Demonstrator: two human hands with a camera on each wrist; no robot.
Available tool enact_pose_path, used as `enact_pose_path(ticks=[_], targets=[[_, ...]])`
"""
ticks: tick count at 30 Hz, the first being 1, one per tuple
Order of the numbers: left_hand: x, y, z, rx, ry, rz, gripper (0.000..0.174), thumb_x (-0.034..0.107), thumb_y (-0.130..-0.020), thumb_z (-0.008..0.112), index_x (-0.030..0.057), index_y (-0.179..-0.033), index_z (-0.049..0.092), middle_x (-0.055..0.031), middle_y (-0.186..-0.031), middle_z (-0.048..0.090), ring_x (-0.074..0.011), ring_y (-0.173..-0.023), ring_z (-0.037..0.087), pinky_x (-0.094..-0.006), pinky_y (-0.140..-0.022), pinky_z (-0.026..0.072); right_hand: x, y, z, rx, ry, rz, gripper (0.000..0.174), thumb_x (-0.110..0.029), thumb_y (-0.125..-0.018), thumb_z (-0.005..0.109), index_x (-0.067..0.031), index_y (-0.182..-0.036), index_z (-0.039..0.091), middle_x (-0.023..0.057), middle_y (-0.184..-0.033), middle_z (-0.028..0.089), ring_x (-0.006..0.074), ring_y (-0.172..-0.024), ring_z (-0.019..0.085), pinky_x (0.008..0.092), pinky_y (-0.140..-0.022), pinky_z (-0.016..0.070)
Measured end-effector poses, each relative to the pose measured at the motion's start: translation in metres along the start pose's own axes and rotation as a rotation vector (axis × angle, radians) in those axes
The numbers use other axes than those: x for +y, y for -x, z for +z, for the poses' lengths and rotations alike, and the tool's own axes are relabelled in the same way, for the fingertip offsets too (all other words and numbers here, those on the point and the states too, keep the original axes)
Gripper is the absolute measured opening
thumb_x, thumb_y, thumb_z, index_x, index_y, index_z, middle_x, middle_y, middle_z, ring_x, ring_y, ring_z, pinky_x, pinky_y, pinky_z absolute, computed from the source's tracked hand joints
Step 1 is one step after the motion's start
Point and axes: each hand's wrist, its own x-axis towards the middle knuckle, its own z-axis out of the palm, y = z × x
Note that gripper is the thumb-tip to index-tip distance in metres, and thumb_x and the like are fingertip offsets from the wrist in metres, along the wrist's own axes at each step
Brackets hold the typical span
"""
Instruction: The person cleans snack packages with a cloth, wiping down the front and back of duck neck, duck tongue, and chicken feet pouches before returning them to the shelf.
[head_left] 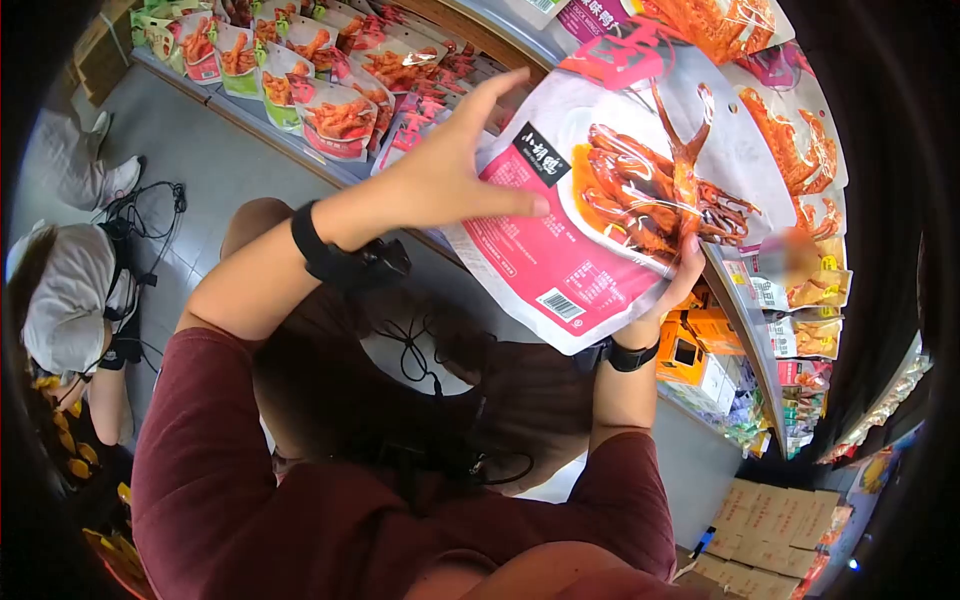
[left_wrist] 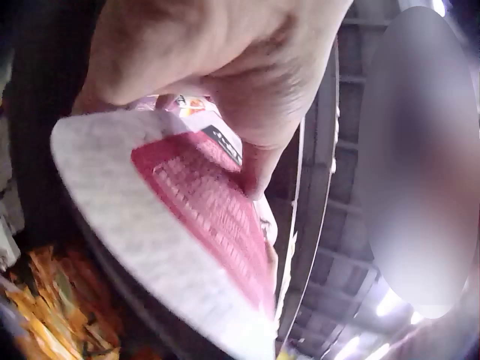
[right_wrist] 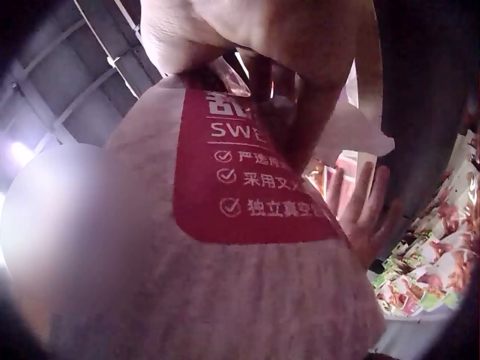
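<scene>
My right grip [head_left: 675,290] is clamped on the near edge of a silver-white and pink plastic pouch printed with reddish-brown meat [head_left: 640,190]; thumb on its front. Pouch sits between my grips, tilted. My left grip [head_left: 450,180]: fingers spread apart, thumb across the pouch front. Beyond left grip: rows of red-and-green plastic snack packs [head_left: 300,85] on a grey shelf [head_left: 205,95]. Right of right grip: orange-printed plastic food packs [head_left: 795,140]. Farther, left of left grip: person in white [head_left: 75,290].

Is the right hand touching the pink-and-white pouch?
Touching. The head view shows the right hand gripping the pouch by its edge, thumb over the front.
</scene>
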Motion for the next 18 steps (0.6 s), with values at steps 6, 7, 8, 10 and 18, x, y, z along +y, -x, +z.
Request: enact_pose_path(ticks=[6,7,8,10,18], targets=[[0.007,0.003,0.001,-0.307,0.642,-0.305,0.046,0.007,-0.083,0.072,0.0007,-0.124,0.051,-0.0067,-0.111,0.065,-0.0121,-0.101,0.061,-0.0307,-0.087,0.0509,-0.004,-0.012,-0.018,-0.034,0.452,-0.171,0.049,-0.034,-0.093,0.05,0.0024,-0.125,0.047,0.0165,-0.117,0.059,0.0225,-0.099,0.063,0.0362,-0.087,0.0517],[0.01,0.003,-0.001,-0.287,0.625,-0.323,0.047,0.008,-0.084,0.071,0.001,-0.125,0.05,-0.0063,-0.115,0.063,-0.0114,-0.101,0.061,-0.0295,-0.089,0.0493,-0.006,-0.014,-0.017,0.045,0.466,-0.159,0.043,-0.031,-0.094,0.052,0.0022,-0.121,0.049,0.0135,-0.11,0.061,0.019,-0.091,0.065,0.0327,-0.08,0.0524],[0.011,0.002,-0.003,-0.267,0.608,-0.339,0.048,0.009,-0.085,0.07,0.0012,-0.127,0.049,-0.0059,-0.118,0.062,-0.0108,-0.102,0.06,-0.0282,-0.091,0.0477,-0.006,-0.02,-0.022,0.049,0.465,-0.159,0.043,-0.031,-0.094,0.052,0.0022,-0.121,0.049,0.0135,-0.11,0.061,0.019,-0.091,0.065,0.0327,-0.08,0.0524],[0.007,0.0,-0.001,-0.197,0.535,-0.236,0.037,0.013,-0.089,0.066,0.0008,-0.121,0.053,-0.005,-0.112,0.064,-0.0089,-0.095,0.062,-0.0261,-0.084,0.0504,-0.013,-0.036,-0.041,0.058,0.563,-0.354,0.038,-0.029,-0.097,0.048,0.0017,-0.12,0.051,0.0121,-0.108,0.062,0.0179,-0.093,0.062,0.0314,-0.077,0.0495],[-0.001,0.001,0.011,-0.012,0.446,-0.303,0.035,0.031,-0.099,0.05,-0.0007,-0.11,0.058,-0.0036,-0.1,0.066,-0.0065,-0.086,0.062,-0.0238,-0.076,0.0505,-0.029,-0.008,-0.023,-0.075,0.775,-0.751,0.041,-0.019,-0.092,0.054,0.0045,-0.125,0.05,0.0216,-0.127,0.051,0.0325,-0.114,0.053,0.0386,-0.087,0.047]])
